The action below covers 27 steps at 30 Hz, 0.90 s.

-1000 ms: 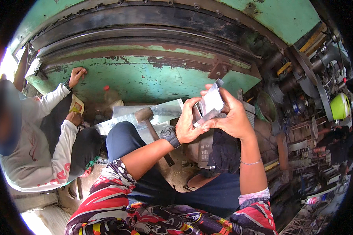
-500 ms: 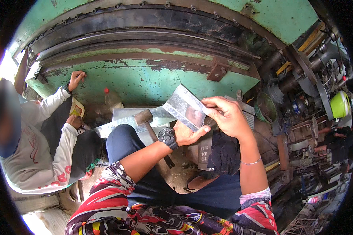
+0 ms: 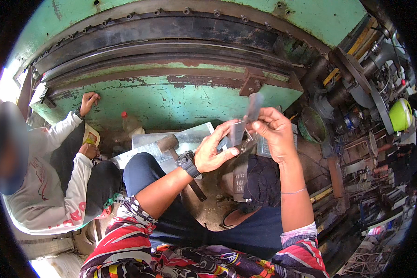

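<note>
Workshop background: long green machine (image 3: 171, 99), paint flaking; co-worker (image 3: 46, 194) seated at left. Item: bent metal piece (image 3: 236, 133), partly blurred, raised in front of machine. Right hand (image 3: 274, 134): grip pinching metal piece between thumb and fingers. Left hand (image 3: 216, 147): grip spread, thumb apart from fingers, just beside metal piece; firmness of contact cannot be told. Near left hand, lower: mallet (image 3: 167, 142), flat metal sheets (image 3: 197, 134). Progress, judged: bends already formed; piece in hand, not set down; remaining work not shown.
</note>
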### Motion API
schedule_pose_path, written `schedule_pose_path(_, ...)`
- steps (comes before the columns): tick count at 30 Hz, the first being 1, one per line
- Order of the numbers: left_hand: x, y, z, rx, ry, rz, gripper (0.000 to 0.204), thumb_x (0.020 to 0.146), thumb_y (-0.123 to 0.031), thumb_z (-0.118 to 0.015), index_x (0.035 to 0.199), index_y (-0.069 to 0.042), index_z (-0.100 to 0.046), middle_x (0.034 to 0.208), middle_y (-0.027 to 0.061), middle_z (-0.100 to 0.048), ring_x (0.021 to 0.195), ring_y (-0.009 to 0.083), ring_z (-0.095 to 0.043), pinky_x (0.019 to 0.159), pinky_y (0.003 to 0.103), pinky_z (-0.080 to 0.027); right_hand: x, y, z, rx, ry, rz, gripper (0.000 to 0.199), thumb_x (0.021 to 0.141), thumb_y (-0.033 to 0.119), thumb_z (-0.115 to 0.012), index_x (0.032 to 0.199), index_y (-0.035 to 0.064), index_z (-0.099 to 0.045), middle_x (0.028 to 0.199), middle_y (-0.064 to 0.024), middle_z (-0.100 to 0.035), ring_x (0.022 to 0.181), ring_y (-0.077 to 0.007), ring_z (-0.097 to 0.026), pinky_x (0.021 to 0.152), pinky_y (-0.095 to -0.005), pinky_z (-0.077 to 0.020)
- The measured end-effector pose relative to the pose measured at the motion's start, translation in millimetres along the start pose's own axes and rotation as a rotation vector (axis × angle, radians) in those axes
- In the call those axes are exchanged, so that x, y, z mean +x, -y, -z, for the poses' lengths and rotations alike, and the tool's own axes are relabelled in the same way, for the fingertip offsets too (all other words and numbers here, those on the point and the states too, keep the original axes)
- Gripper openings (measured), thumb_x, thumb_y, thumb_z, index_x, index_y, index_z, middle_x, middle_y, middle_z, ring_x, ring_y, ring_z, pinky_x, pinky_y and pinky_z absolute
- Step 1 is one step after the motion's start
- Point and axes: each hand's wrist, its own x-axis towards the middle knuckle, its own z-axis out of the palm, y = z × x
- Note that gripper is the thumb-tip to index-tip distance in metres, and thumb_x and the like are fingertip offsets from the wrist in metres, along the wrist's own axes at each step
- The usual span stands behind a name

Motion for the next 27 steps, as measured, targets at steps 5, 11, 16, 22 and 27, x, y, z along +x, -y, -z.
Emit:
schedule_pose_path(5, -8, 9, -17, 0.011, -0.178, -0.083, 0.072, 0.107, -0.039, -0.063, 0.16, 0.001, -0.035, 0.145, 0.0209, -0.059, 0.131, 0.0317, -0.061, 0.11, 0.041, -0.047, -13, -31, -15, 0.157, -0.213, 0.084, 0.028, 0.098, 0.001, -0.071, 0.125, -0.0039, -0.064, 0.113, -0.0154, -0.076, 0.095, -0.0191, -0.074, 0.086, -0.0356, -0.0625)
schedule_pose_path(11, -11, 25, -27, 0.166, -0.254, -0.271, 0.09, 0.085, -0.037, -0.089, 0.154, -0.002, -0.041, 0.117, 0.0146, -0.071, 0.102, 0.0252, -0.069, 0.093, 0.039, -0.056, -39, -49, -46, 0.074, -0.394, 0.117, 0.045, 0.098, 0.001, -0.07, 0.141, -0.0062, -0.057, 0.115, -0.0137, -0.072, 0.103, -0.0249, -0.074, 0.09, -0.0406, -0.0635)
schedule_pose_path(16, -16, 20, -28, 0.314, -0.281, -0.283, 0.088, 0.077, -0.035, -0.096, 0.144, -0.004, -0.049, 0.102, 0.0112, -0.069, 0.083, 0.0199, -0.069, 0.076, 0.034, -0.058, -48, -59, -53, 0.153, -0.444, 0.226, 0.039, 0.097, 0.004, -0.074, 0.131, -0.0061, -0.058, 0.12, -0.0168, -0.07, 0.11, -0.0345, -0.073, 0.092, -0.045, -0.0634)
schedule_pose_path(22, -14, 30, -37, 0.218, -0.442, -0.281, 0.07, 0.083, -0.025, -0.093, 0.132, -0.004, -0.048, 0.098, 0.0106, -0.065, 0.077, 0.0173, -0.065, 0.068, 0.031, -0.055, -45, -28, -45, -0.082, -0.48, 0.218, 0.017, 0.099, -0.001, -0.07, 0.116, -0.004, -0.07, 0.109, -0.0082, -0.076, 0.104, -0.0177, -0.074, 0.091, -0.0311, -0.0591)
schedule_pose_path(27, -13, 39, -31, 0.267, -0.446, -0.339, 0.065, 0.086, -0.025, -0.09, 0.129, -0.003, -0.046, 0.107, 0.0144, -0.06, 0.086, 0.0232, -0.061, 0.076, 0.035, -0.053, -43, -30, -53, -0.233, -0.451, 0.149, 0.015, 0.101, 0.006, -0.072, 0.112, -0.0044, -0.072, 0.103, -0.0074, -0.077, 0.095, -0.0113, -0.07, 0.087, -0.0274, -0.0558)
